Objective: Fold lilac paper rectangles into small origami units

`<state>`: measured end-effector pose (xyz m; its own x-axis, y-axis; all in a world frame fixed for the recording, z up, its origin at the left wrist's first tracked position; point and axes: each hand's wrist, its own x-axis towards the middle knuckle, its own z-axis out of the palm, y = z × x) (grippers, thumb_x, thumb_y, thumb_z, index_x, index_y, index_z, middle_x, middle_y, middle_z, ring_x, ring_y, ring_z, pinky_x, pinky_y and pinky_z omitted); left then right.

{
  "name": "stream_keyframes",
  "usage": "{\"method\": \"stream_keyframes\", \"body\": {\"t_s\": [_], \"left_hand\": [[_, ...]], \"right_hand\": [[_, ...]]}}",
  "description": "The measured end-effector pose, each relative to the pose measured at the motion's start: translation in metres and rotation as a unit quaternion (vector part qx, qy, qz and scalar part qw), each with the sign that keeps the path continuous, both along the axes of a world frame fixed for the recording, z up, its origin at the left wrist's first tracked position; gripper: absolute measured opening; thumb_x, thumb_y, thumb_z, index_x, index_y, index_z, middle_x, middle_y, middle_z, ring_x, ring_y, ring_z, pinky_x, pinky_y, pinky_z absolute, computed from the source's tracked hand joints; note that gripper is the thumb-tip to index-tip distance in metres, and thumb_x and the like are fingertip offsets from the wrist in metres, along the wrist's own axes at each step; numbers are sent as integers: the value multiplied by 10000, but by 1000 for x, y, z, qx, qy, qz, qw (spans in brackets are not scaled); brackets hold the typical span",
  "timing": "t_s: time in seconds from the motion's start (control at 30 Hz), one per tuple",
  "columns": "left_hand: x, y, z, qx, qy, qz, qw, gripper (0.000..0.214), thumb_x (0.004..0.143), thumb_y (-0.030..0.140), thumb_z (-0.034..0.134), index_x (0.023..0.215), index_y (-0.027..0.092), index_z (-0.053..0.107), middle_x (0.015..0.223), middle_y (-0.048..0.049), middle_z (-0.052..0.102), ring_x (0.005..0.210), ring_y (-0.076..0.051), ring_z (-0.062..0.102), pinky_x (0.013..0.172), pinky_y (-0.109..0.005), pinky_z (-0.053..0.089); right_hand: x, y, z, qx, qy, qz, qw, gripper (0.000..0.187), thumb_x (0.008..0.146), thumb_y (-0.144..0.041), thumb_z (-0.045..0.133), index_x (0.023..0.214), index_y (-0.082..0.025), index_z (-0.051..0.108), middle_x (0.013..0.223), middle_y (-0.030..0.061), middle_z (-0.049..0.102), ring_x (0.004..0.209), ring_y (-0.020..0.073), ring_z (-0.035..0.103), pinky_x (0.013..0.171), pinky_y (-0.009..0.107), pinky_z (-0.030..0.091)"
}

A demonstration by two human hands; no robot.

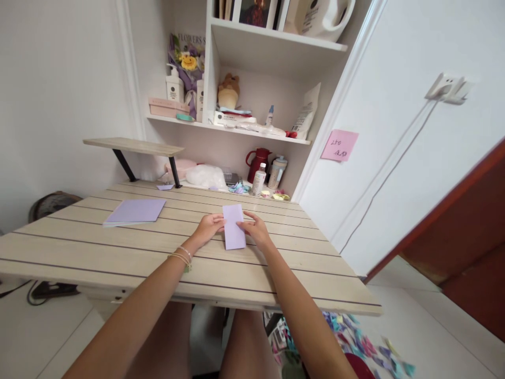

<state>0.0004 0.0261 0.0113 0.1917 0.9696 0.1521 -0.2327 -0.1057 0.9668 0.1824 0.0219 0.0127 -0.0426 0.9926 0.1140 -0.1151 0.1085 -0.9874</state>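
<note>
A folded lilac paper (233, 226) lies flat on the pale wooden table (118, 252), a tall narrow rectangle. My left hand (208, 227) rests at its left edge, fingers curled onto the paper. My right hand (255, 229) presses its right edge, fingertips pinched on the paper. A stack of lilac sheets (135, 211) lies further left on the table, away from both hands.
Shelves at the back hold a red jug (258, 163), small bottles (259, 180), a pump bottle (174, 87) and a flower bouquet (188, 60). A pink sticky note (339, 145) hangs on the right wall. Coloured paper scraps (355, 347) litter the floor below the table's right end.
</note>
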Motion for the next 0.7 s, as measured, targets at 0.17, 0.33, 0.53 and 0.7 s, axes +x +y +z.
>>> {"method": "stream_keyframes", "body": {"t_s": [0.17, 0.33, 0.53, 0.7], "left_hand": [[0, -1, 0, -2, 1, 3, 1000, 398, 622, 207, 715, 981, 93, 587, 864, -110, 688, 805, -201, 644, 719, -304, 505], [-1, -1, -1, -6, -3, 1, 1000, 430, 622, 208, 717, 1010, 91, 576, 902, -124, 681, 845, -213, 637, 728, -310, 503], [0, -2, 1, -7, -2, -13, 1000, 434, 617, 232, 721, 1006, 93, 586, 862, -116, 691, 817, -208, 646, 740, -311, 500], [0, -2, 0, -11, -1, -11, 1000, 416, 632, 219, 713, 1008, 95, 586, 858, -117, 695, 786, -197, 655, 734, -302, 507]], "right_hand": [[0, 1, -1, 3, 2, 3, 1000, 625, 532, -240, 766, 1099, -156, 517, 640, 18, 652, 614, 164, 608, 572, 276, 474], [-1, -1, -1, 9, -6, 1, 1000, 643, 519, -259, 770, 1100, -147, 519, 658, 18, 651, 621, 161, 607, 581, 276, 466], [-1, -2, -1, 7, -14, -7, 1000, 654, 493, -265, 777, 1087, -141, 534, 657, 20, 652, 621, 162, 606, 573, 271, 461], [-1, -1, -1, 11, -13, -7, 1000, 647, 489, -273, 774, 1076, -136, 540, 641, 16, 650, 607, 161, 603, 560, 267, 456]]}}
